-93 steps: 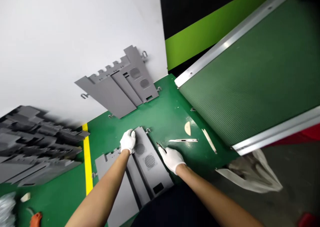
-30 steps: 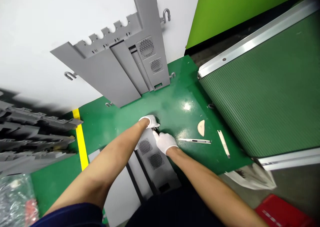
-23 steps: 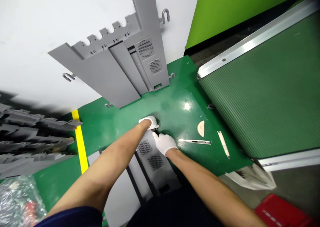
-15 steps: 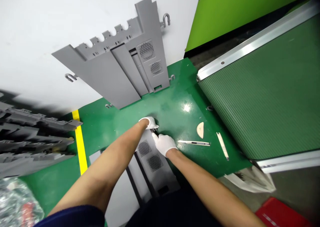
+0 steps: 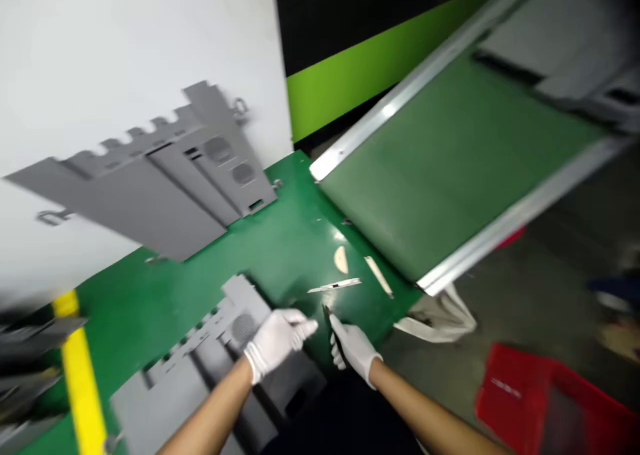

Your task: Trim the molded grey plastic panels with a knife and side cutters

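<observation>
1. At the near edge of the green table [image 5: 280,255], the grey panel [image 5: 210,348] was noted lying flat, its vent grille [image 5: 243,326] toward the right.
2. The left hand [image 5: 277,338], gloved, was laid on the panel just beside the grille, with its fingers together and lightly curled. Whether an edge was gripped could not be told because of blur.
3. The right hand [image 5: 353,345], gloved, was held off the panel's right edge. Its fingers were closed round a thin dark hand tool [image 5: 327,315], tip pointing away.
4. Judgement: the panel is best pressed flat by the left hand. The tool tip should be kept angled away from those fingers and worked in short strokes along the edge.
5. Against the picture half a second earlier, the hands had parted. They had been met at the panel's far corner and were now drawn back toward the body. The view had swung, and a red crate [image 5: 520,395] was more exposed.
6. A knife [image 5: 335,285] was recorded on the table beyond the hands, near the conveyor belt [image 5: 435,168].
</observation>
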The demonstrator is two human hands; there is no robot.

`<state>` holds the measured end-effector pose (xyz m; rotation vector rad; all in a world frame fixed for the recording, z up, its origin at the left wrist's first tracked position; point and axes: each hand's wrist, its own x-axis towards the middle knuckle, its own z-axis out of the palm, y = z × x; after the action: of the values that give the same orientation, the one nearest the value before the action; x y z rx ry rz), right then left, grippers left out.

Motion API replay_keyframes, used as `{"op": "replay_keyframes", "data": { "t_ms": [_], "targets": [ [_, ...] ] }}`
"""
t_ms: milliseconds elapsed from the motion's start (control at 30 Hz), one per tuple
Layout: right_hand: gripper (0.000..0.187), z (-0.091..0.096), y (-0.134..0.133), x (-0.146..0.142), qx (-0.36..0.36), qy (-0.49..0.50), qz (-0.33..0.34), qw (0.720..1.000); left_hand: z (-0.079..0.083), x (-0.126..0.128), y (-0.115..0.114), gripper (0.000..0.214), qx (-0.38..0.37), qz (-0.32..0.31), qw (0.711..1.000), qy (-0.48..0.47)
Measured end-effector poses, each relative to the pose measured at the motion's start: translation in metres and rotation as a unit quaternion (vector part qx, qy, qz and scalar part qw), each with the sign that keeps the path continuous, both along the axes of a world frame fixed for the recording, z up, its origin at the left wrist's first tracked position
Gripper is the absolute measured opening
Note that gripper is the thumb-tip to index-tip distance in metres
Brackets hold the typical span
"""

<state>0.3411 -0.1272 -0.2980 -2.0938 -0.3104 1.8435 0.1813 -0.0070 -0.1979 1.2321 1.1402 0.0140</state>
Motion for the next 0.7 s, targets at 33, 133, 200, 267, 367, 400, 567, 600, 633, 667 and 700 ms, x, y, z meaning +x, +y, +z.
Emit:
{"op": "replay_keyframes", "data": {
  "t_ms": [33,133,200,267,367,400,567,600,633,667,700],
  "targets": [
    [0.06,-0.002,-0.02,0.011,-0.021,0.019,-0.075,0.997,-0.006,0.027,-0.019,0.047,-0.033,-0.048,0.998,-0.031],
    [0.057,-0.006,-0.066,0.038,-0.048,0.035,-0.246,0.967,-0.02,0.113,-0.062,0.037,-0.051,-0.129,0.983,-0.118],
    [0.057,-0.006,-0.085,0.051,-0.04,0.027,-0.314,0.948,-0.025,0.157,-0.073,0.043,-0.022,-0.159,0.976,-0.145],
    [0.058,-0.005,-0.097,0.06,-0.034,0.029,-0.337,0.941,-0.027,0.175,-0.067,0.052,0.087,-0.18,0.975,-0.097],
    [0.061,-0.003,-0.106,0.067,-0.05,0.048,-0.35,0.934,-0.033,0.147,-0.039,0.048,0.297,-0.283,0.908,0.089],
    [0.061,-0.002,-0.108,0.069,-0.056,0.055,-0.356,0.931,-0.035,0.128,-0.03,0.051,0.31,-0.355,0.87,0.146],
    [0.062,-0.004,-0.111,0.077,-0.056,0.079,-0.35,0.932,-0.039,0.051,-0.005,0.05,0.136,-0.593,0.75,0.258],
    [0.062,-0.004,-0.11,0.077,-0.052,0.078,-0.338,0.936,-0.032,0.042,0.001,0.051,0.117,-0.6,0.751,0.249],
    [0.062,-0.005,-0.109,0.077,-0.048,0.075,-0.327,0.941,-0.02,0.034,0.008,0.05,0.105,-0.596,0.759,0.24],
    [0.061,-0.006,-0.108,0.076,-0.044,0.072,-0.317,0.945,-0.004,0.023,0.019,0.049,0.098,-0.577,0.775,0.238],
    [0.061,-0.006,-0.106,0.074,-0.039,0.069,-0.308,0.948,0.016,0.01,0.031,0.049,0.111,-0.529,0.803,0.25]
  ]
}}
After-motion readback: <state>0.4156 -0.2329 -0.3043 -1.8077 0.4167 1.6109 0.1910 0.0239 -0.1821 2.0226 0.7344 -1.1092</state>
